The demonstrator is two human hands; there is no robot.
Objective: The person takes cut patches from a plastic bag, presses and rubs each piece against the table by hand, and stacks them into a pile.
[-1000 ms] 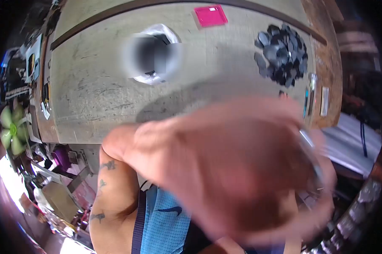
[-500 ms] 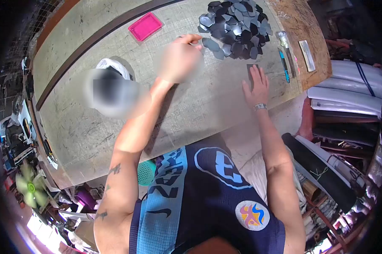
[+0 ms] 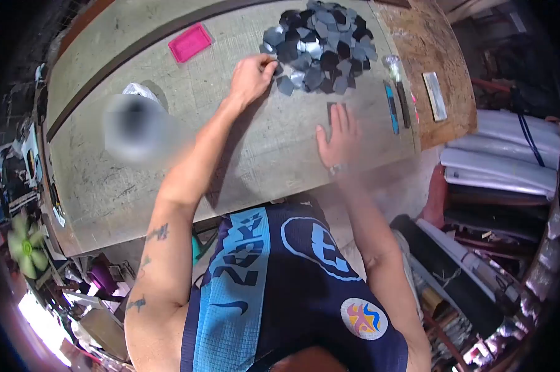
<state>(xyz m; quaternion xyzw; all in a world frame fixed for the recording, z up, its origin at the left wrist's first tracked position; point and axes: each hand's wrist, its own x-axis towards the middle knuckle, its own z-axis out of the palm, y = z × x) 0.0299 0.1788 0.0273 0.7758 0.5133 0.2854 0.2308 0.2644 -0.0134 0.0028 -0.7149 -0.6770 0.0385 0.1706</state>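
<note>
My left hand (image 3: 253, 79) is at the left edge of a heap of small dark, flat, angular pieces (image 3: 329, 46). Its thumb and forefinger are pinched together on one dark piece at the edge of the heap, mostly covered by the fingertips. Below the heap my right hand (image 3: 339, 137) lies flat on the table, fingers stretched out, its fingertips over a dark rectangular piece (image 3: 332, 106). Some loose dark pieces (image 3: 285, 85) lie between the two hands, close to the heap.
On the worn table (image 3: 261, 155) are a pink tray (image 3: 190, 43), a blurred white container (image 3: 134, 127) at left, a blue pen (image 3: 392, 108), a dark slim tool (image 3: 403, 104) and a pale flat bar (image 3: 435, 96). Wrapped rolls (image 3: 503, 158) are stacked at right.
The view has shifted, so the table things sit further left. My left hand's fingers have closed at the heap's edge. My right hand stays flat over the dark rectangular piece.
</note>
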